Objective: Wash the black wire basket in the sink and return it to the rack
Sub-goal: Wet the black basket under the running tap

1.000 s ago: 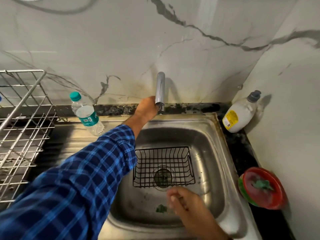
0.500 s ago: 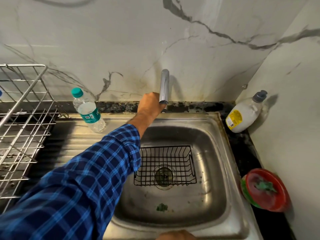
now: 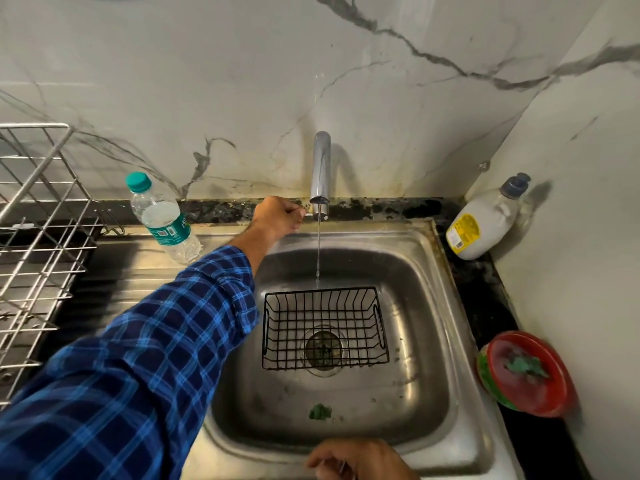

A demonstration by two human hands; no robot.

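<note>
Water's now running: left hand (image 3: 277, 216) is clamped on the tap (image 3: 320, 174) lever. Thin stream hits the basket (image 3: 323, 329), so rinsing can start. Right hand (image 3: 360, 459) looks loosely curled, holding nothing.

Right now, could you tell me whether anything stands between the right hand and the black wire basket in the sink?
Nothing visible does. The right hand is at the sink's near rim, and only bare basin separates it from the black wire basket.

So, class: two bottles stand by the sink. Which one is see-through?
The water bottle with the teal cap, left of the tap near the left hand. The soap bottle in the right corner is opaque white.
</note>
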